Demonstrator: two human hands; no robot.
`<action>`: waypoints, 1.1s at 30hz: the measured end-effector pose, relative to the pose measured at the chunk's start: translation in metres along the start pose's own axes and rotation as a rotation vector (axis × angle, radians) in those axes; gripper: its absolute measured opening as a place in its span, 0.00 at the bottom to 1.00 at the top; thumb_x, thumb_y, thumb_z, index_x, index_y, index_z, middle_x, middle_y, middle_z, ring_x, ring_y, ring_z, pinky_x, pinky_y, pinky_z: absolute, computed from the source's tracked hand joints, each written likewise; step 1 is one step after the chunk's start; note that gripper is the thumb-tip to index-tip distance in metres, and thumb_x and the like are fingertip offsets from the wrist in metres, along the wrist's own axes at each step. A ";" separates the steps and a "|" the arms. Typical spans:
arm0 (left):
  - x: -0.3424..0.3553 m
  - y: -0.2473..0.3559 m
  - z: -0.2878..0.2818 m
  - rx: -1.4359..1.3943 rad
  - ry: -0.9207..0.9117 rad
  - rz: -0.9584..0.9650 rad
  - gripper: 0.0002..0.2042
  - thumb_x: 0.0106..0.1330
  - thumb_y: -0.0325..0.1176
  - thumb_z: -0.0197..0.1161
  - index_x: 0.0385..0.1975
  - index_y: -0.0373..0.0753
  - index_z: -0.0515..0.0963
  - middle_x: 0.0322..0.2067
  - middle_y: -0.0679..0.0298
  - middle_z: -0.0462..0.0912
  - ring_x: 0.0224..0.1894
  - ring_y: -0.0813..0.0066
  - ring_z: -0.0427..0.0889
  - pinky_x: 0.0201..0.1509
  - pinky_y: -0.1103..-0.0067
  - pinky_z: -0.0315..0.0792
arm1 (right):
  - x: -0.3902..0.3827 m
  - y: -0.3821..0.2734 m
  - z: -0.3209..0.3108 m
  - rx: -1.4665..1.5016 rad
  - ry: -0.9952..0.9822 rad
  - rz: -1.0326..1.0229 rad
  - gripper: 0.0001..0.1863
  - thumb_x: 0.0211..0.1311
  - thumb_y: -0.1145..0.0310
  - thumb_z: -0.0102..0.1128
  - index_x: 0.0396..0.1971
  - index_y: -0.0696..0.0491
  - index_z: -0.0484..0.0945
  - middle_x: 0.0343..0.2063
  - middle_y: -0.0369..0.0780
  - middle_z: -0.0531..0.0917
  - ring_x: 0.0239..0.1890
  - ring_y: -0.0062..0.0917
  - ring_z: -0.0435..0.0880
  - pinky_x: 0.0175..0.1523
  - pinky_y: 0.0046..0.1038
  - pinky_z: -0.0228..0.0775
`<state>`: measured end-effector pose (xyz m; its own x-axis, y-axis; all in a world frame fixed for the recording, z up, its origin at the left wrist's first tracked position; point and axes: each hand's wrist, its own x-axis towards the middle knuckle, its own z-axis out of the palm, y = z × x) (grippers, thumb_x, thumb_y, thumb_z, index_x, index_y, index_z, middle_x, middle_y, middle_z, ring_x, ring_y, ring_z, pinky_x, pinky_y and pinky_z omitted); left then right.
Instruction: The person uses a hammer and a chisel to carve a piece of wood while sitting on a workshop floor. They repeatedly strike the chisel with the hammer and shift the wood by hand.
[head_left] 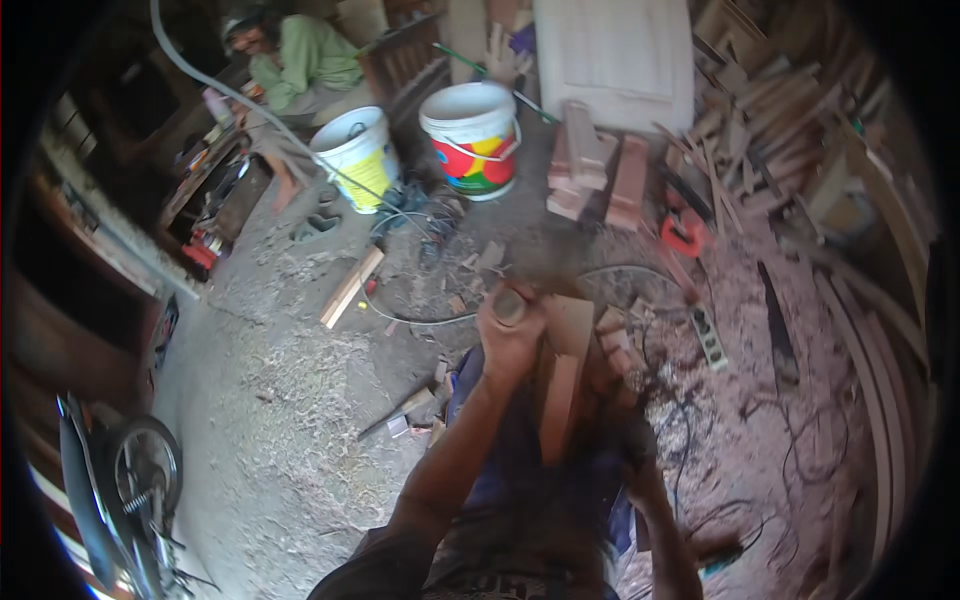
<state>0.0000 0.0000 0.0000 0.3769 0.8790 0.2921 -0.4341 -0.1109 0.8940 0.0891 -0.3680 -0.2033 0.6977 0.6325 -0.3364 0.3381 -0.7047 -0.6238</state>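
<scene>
Brown wood (562, 395) sits between the two arms, just right of the left hand (515, 338), over the blue cloth (497, 480) of the lap, and being close to the body may help it stay steady. That hand is curled up tight round a thing with a round end (509, 306); the end points up, maybe because a fist grips best that way, but I cannot tell what the thing is. The right hand (637, 455) is nearer and lower, dark and blurry, so I cannot tell if it is wide, narrow or holding something. Small wood bits (620, 345) lie to the right, past the wood. Farther right is a power strip (709, 338), flat on the ground, likely so plugs can reach it. To the left, a loose cable (430, 321) bends across the floor, with slack that may let it move freely. A pale stick (352, 288) lies beyond its bend. Two buckets, one yellow and white (360, 165) and one with bright spots (470, 145), stand upright at the far side, maybe to keep things from spilling. Right of them are stacked boards (628, 185), perhaps piled to save room.
</scene>
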 end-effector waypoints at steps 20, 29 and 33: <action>-0.020 -0.049 0.005 0.164 -0.127 -0.044 0.08 0.57 0.18 0.63 0.34 0.35 0.73 0.22 0.63 0.79 0.22 0.78 0.79 0.31 0.80 0.76 | -0.006 -0.045 -0.026 0.016 -0.005 0.137 0.34 0.68 0.52 0.59 0.60 0.62 0.59 0.41 0.69 0.79 0.47 0.67 0.78 0.52 0.57 0.72; -0.015 -0.057 0.007 0.226 -0.140 0.073 0.07 0.58 0.18 0.63 0.32 0.36 0.73 0.23 0.63 0.79 0.23 0.78 0.80 0.31 0.80 0.77 | -0.004 -0.033 -0.019 0.024 0.023 0.113 0.33 0.68 0.52 0.59 0.60 0.61 0.59 0.40 0.68 0.80 0.46 0.67 0.79 0.51 0.57 0.72; -0.015 -0.057 0.008 0.193 -0.128 0.015 0.07 0.58 0.18 0.63 0.32 0.36 0.73 0.24 0.63 0.79 0.23 0.78 0.80 0.31 0.81 0.77 | -0.004 -0.034 -0.019 0.058 0.011 0.137 0.34 0.67 0.53 0.60 0.61 0.60 0.58 0.42 0.67 0.80 0.47 0.66 0.79 0.52 0.55 0.72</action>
<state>0.0258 -0.0110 -0.0522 0.4775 0.8121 0.3353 -0.2808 -0.2205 0.9341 0.0870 -0.3531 -0.1670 0.7420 0.5275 -0.4137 0.2017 -0.7643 -0.6125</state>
